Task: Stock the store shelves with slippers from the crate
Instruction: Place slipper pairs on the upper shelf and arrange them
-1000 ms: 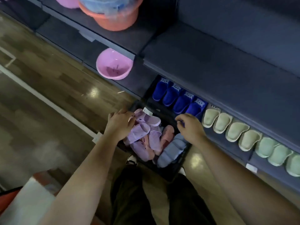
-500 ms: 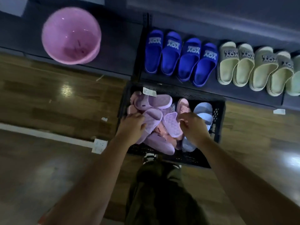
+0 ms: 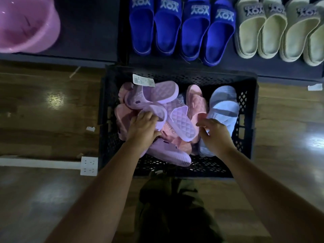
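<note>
A black perforated crate point(image 3: 247, 109) stands on the floor in front of the bottom shelf point(image 3: 273, 68). Inside it lies a jumble of lilac slippers point(image 3: 161, 92), pink slippers point(image 3: 195, 100) and a light blue slipper point(image 3: 222, 104). My left hand point(image 3: 142, 128) is in the crate with its fingers curled over a lilac slipper point(image 3: 158, 113). My right hand point(image 3: 214, 134) grips the near edge of the light blue slipper. On the shelf stand several dark blue slippers point(image 3: 180, 28) and several beige slippers point(image 3: 280, 30), toes toward the back.
A pink plastic basin point(image 3: 26, 25) sits on the shelf at the left. A white floor socket point(image 3: 89, 166) and a white floor line point(image 3: 35, 163) lie left of the crate. My legs in dark trousers point(image 3: 173, 207) are just behind the crate. Wooden floor surrounds it.
The view has tilted down and closer over the crate. Both hands have stayed in the crate; the right hand has shifted onto the light blue slipper, the left stays on a lilac one.
</note>
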### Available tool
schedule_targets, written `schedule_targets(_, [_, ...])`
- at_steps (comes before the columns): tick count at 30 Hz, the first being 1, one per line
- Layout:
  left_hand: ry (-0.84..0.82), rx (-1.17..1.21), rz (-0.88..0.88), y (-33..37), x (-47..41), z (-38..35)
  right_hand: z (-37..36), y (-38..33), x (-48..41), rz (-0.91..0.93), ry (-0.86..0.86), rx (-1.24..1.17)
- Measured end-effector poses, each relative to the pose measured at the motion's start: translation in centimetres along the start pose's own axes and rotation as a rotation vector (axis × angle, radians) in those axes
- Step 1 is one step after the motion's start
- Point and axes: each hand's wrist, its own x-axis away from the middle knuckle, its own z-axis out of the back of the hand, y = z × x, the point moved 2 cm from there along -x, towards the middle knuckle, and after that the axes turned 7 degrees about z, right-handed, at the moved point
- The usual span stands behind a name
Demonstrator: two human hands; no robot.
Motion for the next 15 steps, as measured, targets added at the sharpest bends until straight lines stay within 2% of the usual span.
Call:
schedule_targets(4, [-0.109, 0.002, -0.09, 0.9, -0.1, 0.2, -0.8, 1.8, 1.0, -0.046, -0.005, -0.029])
schedule_targets(10, [-0.237, -0.055, -0.462, 2.3, 3.7, -0.5, -0.3, 2.5, 1.8, -0.098, 0.004, -0.067])
schedule_targets(11, [-0.223, -0.066, -0.525, 2.9, 4.4, -0.9, -0.2, 2.5, 1.8, -0.096, -0.001, -0.068])
schedule_targets(13, [-0.063, -0.035, -0.596, 3.6, 5.4, -1.7, -0.1, 2.6, 1.9, -0.097, -0.009, -0.068])
schedule_targets(15, [0.124, 0.072, -0.521, 3.7, 5.5, -1.8, -0.2, 2.8, 1.9, -0.109, -0.022, -0.068])
